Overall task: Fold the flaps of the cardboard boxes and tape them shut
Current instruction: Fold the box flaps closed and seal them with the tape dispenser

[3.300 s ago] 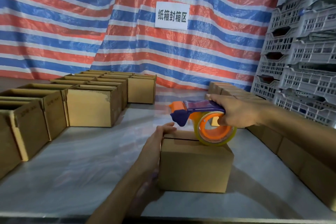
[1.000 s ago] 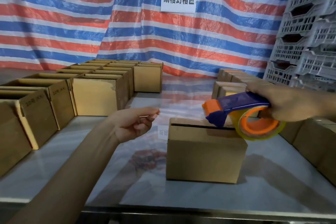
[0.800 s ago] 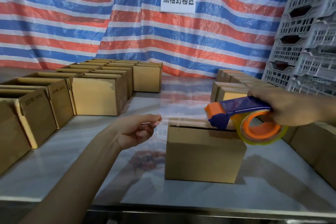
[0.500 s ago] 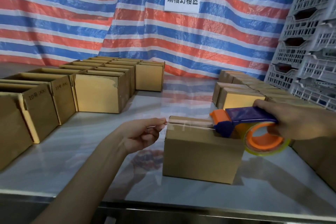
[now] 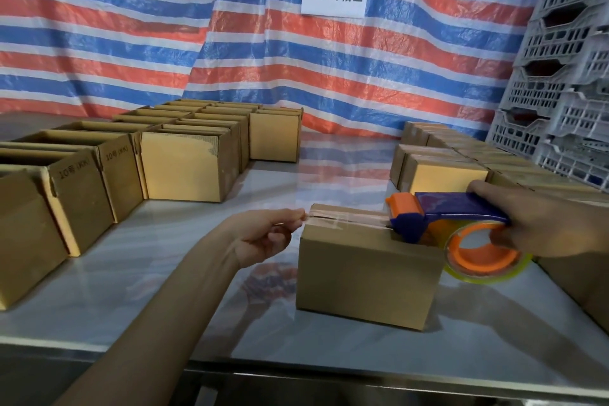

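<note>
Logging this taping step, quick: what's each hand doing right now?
Left hand: closed, pinching the free end of the clear tape beside the cardboard box.
Right hand: closed, gripping the tape dispenser at the box's top.

Left hand [image 5: 263,235] pinches seemingly clear tape [image 5: 346,217] while right hand [image 5: 543,224] grips dispenser [image 5: 454,208].

Striped tarp wall [image 5: 131,26], grey crates [image 5: 566,76], perhaps plastic

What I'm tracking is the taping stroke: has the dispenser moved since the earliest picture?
Yes. The dispenser has gone right along the box, from near its left end to near its right end.
</note>
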